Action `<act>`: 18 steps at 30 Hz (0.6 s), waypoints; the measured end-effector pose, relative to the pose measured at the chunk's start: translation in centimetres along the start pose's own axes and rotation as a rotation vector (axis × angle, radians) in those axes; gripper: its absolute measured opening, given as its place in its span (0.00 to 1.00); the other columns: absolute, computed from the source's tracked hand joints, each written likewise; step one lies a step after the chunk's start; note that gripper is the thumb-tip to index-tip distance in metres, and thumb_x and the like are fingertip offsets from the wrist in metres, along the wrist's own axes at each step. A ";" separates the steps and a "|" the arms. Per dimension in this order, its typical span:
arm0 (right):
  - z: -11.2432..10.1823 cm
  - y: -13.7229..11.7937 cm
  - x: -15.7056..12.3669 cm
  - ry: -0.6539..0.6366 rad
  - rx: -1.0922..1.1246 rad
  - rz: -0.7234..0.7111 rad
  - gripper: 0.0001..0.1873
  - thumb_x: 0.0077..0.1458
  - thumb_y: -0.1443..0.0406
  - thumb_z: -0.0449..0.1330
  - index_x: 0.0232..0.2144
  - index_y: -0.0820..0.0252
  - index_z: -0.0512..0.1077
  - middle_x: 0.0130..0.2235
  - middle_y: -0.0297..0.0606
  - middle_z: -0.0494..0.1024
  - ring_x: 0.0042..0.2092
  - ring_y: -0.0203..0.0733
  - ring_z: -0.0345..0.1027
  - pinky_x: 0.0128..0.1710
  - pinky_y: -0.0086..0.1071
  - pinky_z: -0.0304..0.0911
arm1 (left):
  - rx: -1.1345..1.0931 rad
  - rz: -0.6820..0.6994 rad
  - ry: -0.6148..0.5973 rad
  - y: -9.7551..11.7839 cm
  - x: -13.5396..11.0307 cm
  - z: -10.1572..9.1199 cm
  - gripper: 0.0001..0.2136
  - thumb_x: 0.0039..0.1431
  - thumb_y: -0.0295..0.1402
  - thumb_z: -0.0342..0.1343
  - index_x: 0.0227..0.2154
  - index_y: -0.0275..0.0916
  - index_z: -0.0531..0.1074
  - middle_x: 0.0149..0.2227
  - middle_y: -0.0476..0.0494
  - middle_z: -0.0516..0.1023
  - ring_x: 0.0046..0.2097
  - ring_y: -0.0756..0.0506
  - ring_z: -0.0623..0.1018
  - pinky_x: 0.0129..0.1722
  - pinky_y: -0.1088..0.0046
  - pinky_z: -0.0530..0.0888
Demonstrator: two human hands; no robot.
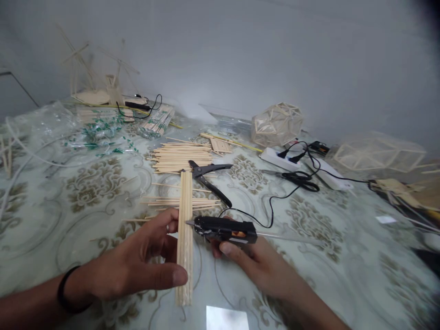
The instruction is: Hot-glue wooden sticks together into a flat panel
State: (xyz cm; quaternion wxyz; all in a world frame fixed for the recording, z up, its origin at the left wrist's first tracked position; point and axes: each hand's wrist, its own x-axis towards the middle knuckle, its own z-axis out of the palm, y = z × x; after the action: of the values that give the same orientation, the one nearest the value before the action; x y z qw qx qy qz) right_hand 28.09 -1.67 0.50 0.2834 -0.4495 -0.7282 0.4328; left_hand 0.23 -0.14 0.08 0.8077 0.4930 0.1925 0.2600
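My left hand (137, 261) grips a narrow strip of wooden sticks (184, 247) laid side by side, thumb on its near face and fingers behind its left edge. The strip stands lengthwise away from me. In my right hand (250, 261) is a black hot glue gun (225, 229), its nozzle pointing left and touching or almost touching the strip's right side. A clear glue stick (282, 237) juts from the gun's back. Just beyond the strip lie black-handled pliers (209, 176), partly over a pile of loose wooden sticks (182, 153). More thin sticks (202, 202) lie nearer.
The glue gun's black cord (271, 206) runs right toward a white power strip (282, 159). Black-handled scissors (299, 178) lie beside it. Stick-framed models (277, 121) stand at the back. Plastic bags (44, 121) and packed sticks (158, 120) cover the back left of the patterned table (330, 275).
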 end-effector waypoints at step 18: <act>0.0 0.2 -0.3 -0.081 -0.031 -0.028 0.31 0.75 0.38 0.52 0.34 0.53 0.75 0.33 0.36 0.77 0.35 0.46 0.72 0.36 0.38 0.68 | 0.125 0.019 0.211 -0.1 -0.2 -0.1 0.12 0.80 0.45 0.52 0.50 0.44 0.74 0.39 0.50 0.73 0.36 0.49 0.72 0.34 0.73 0.73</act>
State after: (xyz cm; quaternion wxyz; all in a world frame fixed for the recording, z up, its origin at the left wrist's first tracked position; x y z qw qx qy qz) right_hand 28.28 -1.85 0.27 0.2528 -0.4258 -0.7519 0.4353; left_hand 0.07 -0.24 -0.09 0.7480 0.5142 0.2877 0.3055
